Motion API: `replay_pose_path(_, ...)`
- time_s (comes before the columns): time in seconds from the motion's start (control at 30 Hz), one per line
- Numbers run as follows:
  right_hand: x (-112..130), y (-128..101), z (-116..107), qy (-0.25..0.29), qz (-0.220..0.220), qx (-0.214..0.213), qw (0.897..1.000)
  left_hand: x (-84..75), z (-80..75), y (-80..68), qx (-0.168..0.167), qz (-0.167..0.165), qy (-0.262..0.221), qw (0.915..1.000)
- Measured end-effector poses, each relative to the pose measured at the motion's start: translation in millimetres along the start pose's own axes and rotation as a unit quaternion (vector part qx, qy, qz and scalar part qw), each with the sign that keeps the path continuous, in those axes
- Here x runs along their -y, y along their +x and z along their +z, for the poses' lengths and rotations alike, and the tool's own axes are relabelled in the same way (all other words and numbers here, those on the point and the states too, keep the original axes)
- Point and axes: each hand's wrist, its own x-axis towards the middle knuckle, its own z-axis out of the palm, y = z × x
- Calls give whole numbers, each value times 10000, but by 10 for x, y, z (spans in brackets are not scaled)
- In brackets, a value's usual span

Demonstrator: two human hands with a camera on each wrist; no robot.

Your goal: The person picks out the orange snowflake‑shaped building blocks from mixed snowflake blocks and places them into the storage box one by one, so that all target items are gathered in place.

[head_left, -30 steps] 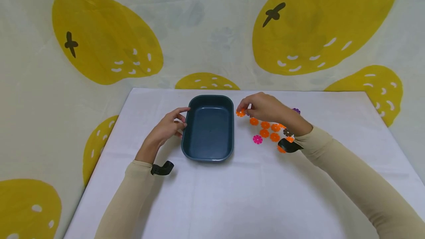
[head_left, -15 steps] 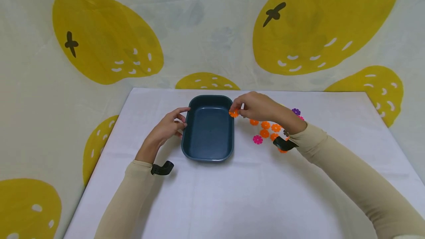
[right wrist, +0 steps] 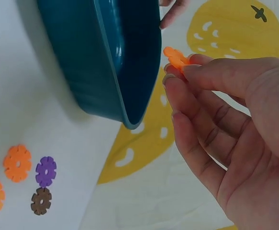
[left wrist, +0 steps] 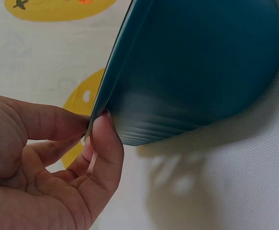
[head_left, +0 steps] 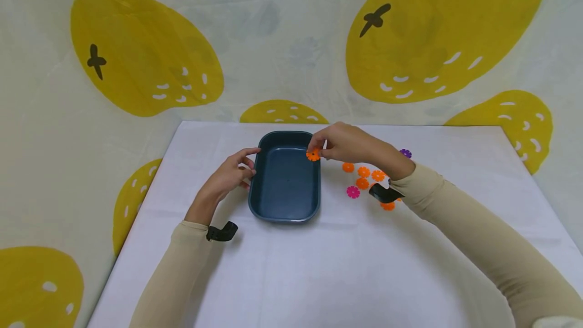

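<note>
A dark blue-green plastic basin (head_left: 288, 186), rectangular with rounded corners, stands on the table with its bare bottom visible. My left hand (head_left: 227, 176) pinches its left rim between thumb and fingers, as the left wrist view confirms. Over the far right part of the rim, my right hand (head_left: 349, 143) holds an orange snowflake disc (head_left: 313, 155) by thumb and fingertips. From the right wrist, that disc appears raised above the table, beside the basin wall. Several orange snowflake discs (head_left: 363, 171) and a pink one (head_left: 352, 192) lie flat right of the basin.
A purple disc (head_left: 405, 153) lies beyond my right forearm, which hides part of the group. The right wrist view also has a brown disc (right wrist: 41, 201). A cloth with yellow fruit prints (head_left: 446, 34) hangs behind the white-covered table (head_left: 291, 277).
My right hand has moved left with the orange disc, from beside the basin to over its right rim. The left hand has stayed at the left rim, and the basin has not moved.
</note>
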Motion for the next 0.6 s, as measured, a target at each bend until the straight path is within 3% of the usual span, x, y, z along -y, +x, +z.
replay_pose_path(0.33,43,118,40,-70,-281,100,9995,-6,13,8,-50,-66,30,10000)
replay_pose_path(0.6,91,211,62,168,-443,422,9980,-12,6,6,-21,-37,9,10000)
